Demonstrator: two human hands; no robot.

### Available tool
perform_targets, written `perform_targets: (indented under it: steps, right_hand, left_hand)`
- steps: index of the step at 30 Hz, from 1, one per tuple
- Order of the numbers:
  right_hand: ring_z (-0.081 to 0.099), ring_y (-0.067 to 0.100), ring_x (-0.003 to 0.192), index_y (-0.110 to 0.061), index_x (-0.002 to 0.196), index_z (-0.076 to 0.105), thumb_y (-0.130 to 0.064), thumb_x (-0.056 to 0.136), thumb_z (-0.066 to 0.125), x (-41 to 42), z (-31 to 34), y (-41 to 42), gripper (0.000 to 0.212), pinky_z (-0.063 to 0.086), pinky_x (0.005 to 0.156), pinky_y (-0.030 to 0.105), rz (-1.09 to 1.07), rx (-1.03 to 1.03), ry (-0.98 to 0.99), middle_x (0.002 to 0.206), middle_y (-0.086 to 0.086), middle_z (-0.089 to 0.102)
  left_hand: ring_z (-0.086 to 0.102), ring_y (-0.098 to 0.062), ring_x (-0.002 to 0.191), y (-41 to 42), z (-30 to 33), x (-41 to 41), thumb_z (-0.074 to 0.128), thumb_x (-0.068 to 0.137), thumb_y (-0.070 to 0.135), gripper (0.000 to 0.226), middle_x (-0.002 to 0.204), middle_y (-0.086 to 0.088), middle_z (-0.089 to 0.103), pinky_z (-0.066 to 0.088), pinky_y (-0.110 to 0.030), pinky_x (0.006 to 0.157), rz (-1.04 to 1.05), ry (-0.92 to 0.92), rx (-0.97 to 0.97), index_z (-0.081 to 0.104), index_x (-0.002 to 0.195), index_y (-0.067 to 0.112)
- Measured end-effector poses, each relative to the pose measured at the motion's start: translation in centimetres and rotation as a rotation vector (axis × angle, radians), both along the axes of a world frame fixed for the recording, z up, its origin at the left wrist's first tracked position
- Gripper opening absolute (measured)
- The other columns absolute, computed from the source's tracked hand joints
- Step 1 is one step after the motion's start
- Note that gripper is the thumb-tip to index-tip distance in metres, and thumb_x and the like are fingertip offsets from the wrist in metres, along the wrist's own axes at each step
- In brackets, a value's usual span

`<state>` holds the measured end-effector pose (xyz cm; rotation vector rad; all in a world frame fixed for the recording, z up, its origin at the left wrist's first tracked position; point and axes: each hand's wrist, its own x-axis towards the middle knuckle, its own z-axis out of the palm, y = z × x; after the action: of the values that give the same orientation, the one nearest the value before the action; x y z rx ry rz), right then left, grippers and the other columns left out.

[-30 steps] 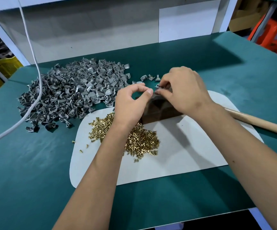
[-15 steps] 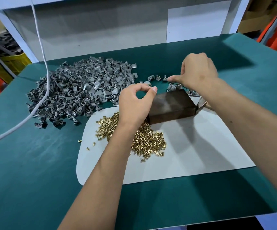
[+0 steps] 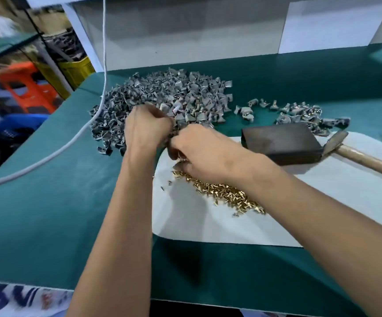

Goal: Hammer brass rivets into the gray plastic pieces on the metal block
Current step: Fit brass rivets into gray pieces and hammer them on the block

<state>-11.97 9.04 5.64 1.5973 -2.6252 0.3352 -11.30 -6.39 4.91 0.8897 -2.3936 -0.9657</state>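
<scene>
From the head camera, the green-covered work table (image 3: 48, 213) carries a big heap of small gray plastic pieces (image 3: 162, 99) near its far-left corner. The left hand (image 3: 147, 128) is at the near edge of this heap, fingers curled down into the pieces; what they grip I cannot tell. The right hand (image 3: 204, 152) touches it from the right, fingers bent and pressed together over the far end of the pile of small brass rivets (image 3: 226, 195) (the picture is blurred here). The rivets lie on a white rounded sheet (image 3: 208, 227). The dark rectangular metal block (image 3: 281, 143) stands bare toward the right edge, with the wooden-handled hammer (image 3: 354, 154) just beside it. A smaller group of gray pieces (image 3: 300, 113) lies behind the block.
</scene>
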Motion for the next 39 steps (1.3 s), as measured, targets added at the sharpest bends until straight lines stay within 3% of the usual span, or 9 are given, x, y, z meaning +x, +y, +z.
perform_targets:
  steps: [2, 7, 16, 20, 24, 29, 32, 36, 39]
  right_hand:
    - [0.064, 0.034, 0.105, -0.016, 0.109, 0.071, -0.03, 0.093, 0.067, 0.6, -1.0, -2.2, 0.021, 0.054, 0.089, 0.043, 0.042, 0.037, -0.013, 0.106, 0.011, 0.068]
    - [0.064, 0.032, 0.099, -0.017, 0.101, 0.073, -0.018, 0.087, 0.073, 1.5, -2.0, -5.3, 0.014, 0.054, 0.086, 0.038, 0.088, 0.055, -0.07, 0.104, 0.011, 0.069]
    - [0.063, 0.027, 0.078, -0.019, 0.076, 0.062, 0.001, 0.077, 0.063, 1.6, -2.6, -6.5, 0.02, 0.053, 0.075, 0.032, 0.01, 0.07, -0.224, 0.075, 0.002, 0.066]
    - [0.064, 0.032, 0.087, -0.016, 0.08, 0.061, -0.004, 0.083, 0.063, 2.0, -2.7, -6.5, 0.012, 0.056, 0.08, 0.037, 0.06, 0.118, -0.115, 0.081, 0.007, 0.062]
    - [0.063, 0.028, 0.093, -0.014, 0.092, 0.068, -0.01, 0.086, 0.065, 1.9, -2.2, -5.5, 0.008, 0.052, 0.086, 0.038, 0.131, 0.124, 0.026, 0.094, 0.006, 0.068]
    - [0.058, 0.025, 0.092, -0.014, 0.091, 0.065, -0.003, 0.088, 0.054, 3.5, -1.9, -4.2, 0.015, 0.048, 0.076, 0.034, 0.217, 0.165, 0.046, 0.095, 0.005, 0.063]
    - [0.057, 0.023, 0.091, -0.014, 0.093, 0.061, 0.0, 0.089, 0.052, 3.8, -2.3, -3.4, 0.016, 0.028, 0.068, 0.025, 0.192, 0.185, 0.16, 0.096, 0.005, 0.064]
    - [0.038, 0.024, 0.082, -0.017, 0.09, 0.043, 0.007, 0.088, 0.052, 2.7, -1.9, -1.4, 0.026, 0.04, 0.072, 0.033, 0.109, 0.184, 0.154, 0.086, 0.007, 0.048]
    - [0.04, 0.026, 0.073, -0.016, 0.086, 0.044, -0.003, 0.089, 0.056, 1.9, -1.2, 0.3, 0.018, 0.036, 0.064, 0.032, 0.032, 0.124, 0.088, 0.079, 0.006, 0.045]
  left_hand:
    - [0.069, -0.027, 0.088, -2.1, 0.1, 1.2, 0.073, 0.077, 0.016, 0.012, 0.086, -0.004, 0.073, 0.051, -0.03, 0.071, 0.013, -0.138, -0.131, 0.077, 0.088, 0.021]
    - [0.069, -0.027, 0.091, -4.5, -0.3, 3.1, 0.07, 0.078, 0.005, 0.026, 0.092, -0.007, 0.075, 0.053, -0.029, 0.078, -0.146, -0.306, -0.203, 0.079, 0.091, 0.025]
    - [0.068, -0.027, 0.092, -4.9, -0.4, 3.1, 0.067, 0.079, 0.001, 0.025, 0.091, -0.011, 0.075, 0.045, -0.027, 0.073, -0.242, -0.349, -0.253, 0.073, 0.076, 0.025]
    - [0.064, -0.021, 0.081, -5.0, -0.4, 3.2, 0.07, 0.079, 0.003, 0.023, 0.083, -0.005, 0.073, 0.043, -0.023, 0.068, -0.291, -0.351, -0.275, 0.075, 0.076, 0.025]
    - [0.056, -0.012, 0.069, -5.0, -1.0, 3.5, 0.07, 0.078, 0.007, 0.018, 0.073, 0.002, 0.067, 0.036, -0.015, 0.054, -0.283, -0.301, -0.259, 0.078, 0.078, 0.024]
    - [0.059, -0.016, 0.08, -4.6, -1.4, 3.3, 0.083, 0.077, 0.018, 0.008, 0.08, -0.001, 0.07, 0.039, -0.023, 0.062, -0.227, -0.232, -0.245, 0.08, 0.084, 0.018]
    - [0.057, -0.016, 0.079, -4.4, -1.0, 3.2, 0.085, 0.078, 0.019, 0.01, 0.081, -0.001, 0.067, 0.036, -0.022, 0.057, -0.183, -0.159, -0.238, 0.08, 0.086, 0.016]
    - [0.056, -0.01, 0.064, -3.3, -0.1, 2.9, 0.076, 0.085, 0.016, 0.002, 0.077, 0.0, 0.068, 0.039, -0.018, 0.053, -0.142, 0.007, -0.245, 0.075, 0.083, 0.016]
    - [0.057, -0.017, 0.061, -1.2, 0.3, 1.8, 0.069, 0.089, 0.013, 0.011, 0.07, 0.004, 0.067, 0.045, -0.026, 0.062, -0.165, 0.138, -0.081, 0.073, 0.08, 0.018]
